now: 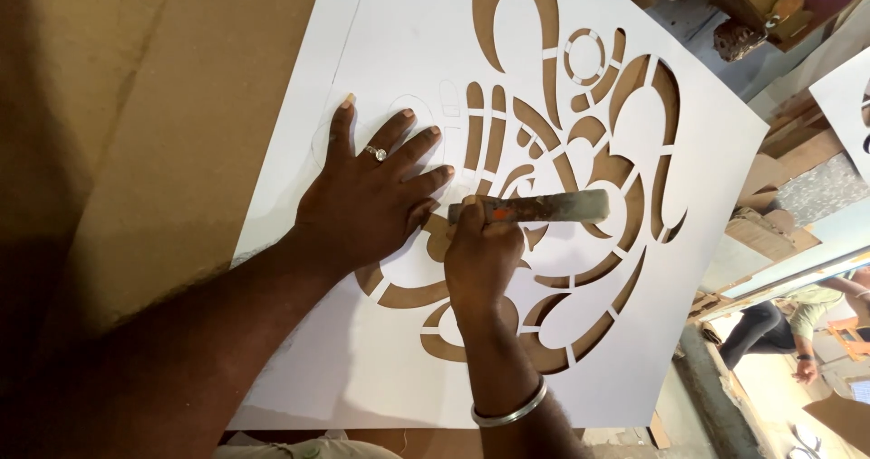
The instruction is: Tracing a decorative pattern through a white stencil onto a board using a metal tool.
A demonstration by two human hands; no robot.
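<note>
— Which step is this?

— Cutting, I judge: the right hand [480, 251] is clenched around a flat grey metal tool with an orange mark [542, 207], over the white cut-out sheet [399, 51] lying on brown board [136, 151].

— And the left hand [367, 201]?

— Spread flat, grasping nothing, pressing the sheet. Next calls for steady pressure.

Left hand [367, 207] flat, right hand [480, 255] fisted

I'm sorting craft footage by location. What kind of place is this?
Probably a craft or woodwork workshop: a white cut-out stencil sheet lies on brown board, and wood offcuts are stacked nearby.
</note>
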